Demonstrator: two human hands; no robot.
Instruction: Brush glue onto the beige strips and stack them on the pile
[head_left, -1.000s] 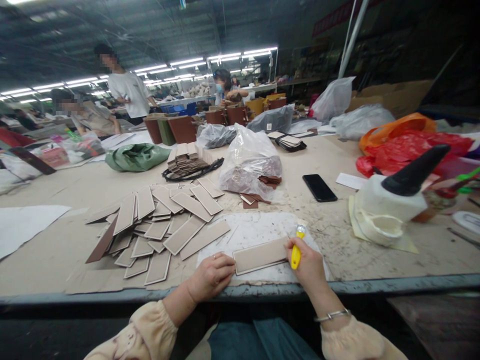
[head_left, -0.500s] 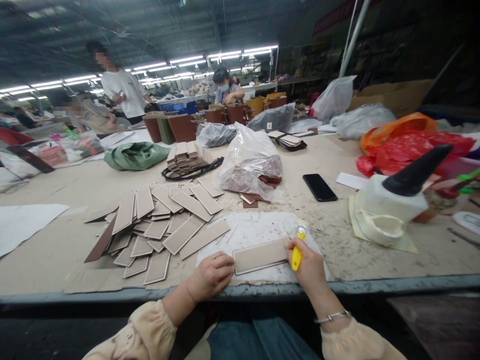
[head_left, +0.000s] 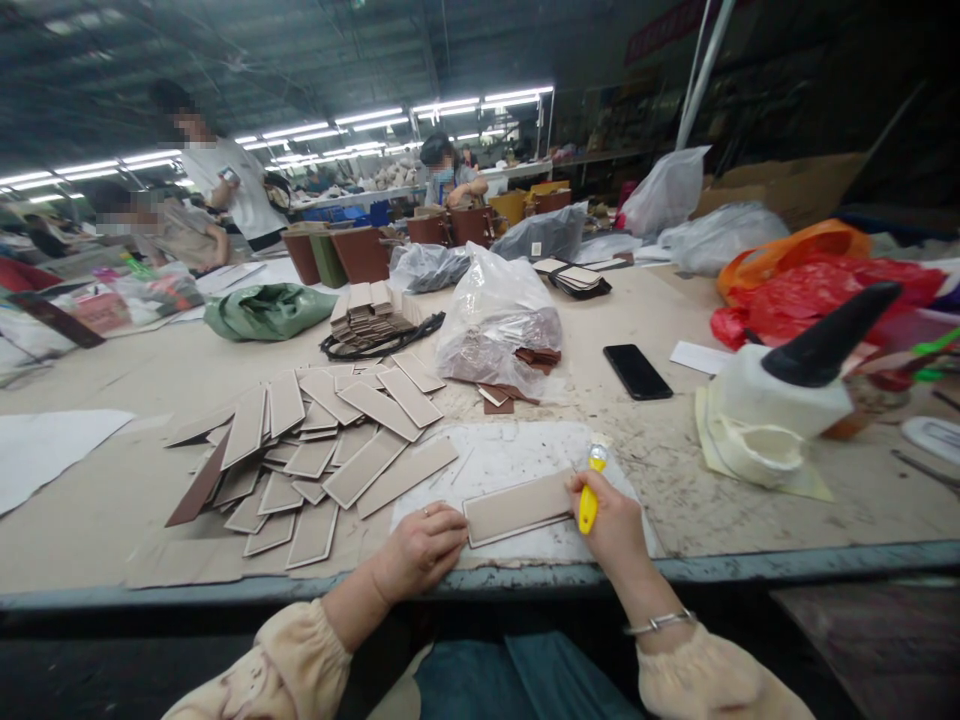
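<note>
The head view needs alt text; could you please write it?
A person's left hand and right hand touch opposite ends of a beige panel, the right also holding a yellow-handled brush; similar panels lie heaped on the worktable.

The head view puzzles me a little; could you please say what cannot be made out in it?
Head view: beige strip, right end partly hidden by the right hand.
Head view: pile of panels, lower pieces covered by upper ones.
Head view: plastic bag, most contents obscured by its cloudy film.
Head view: white paper at far left, cut off by the picture's left edge.
</note>
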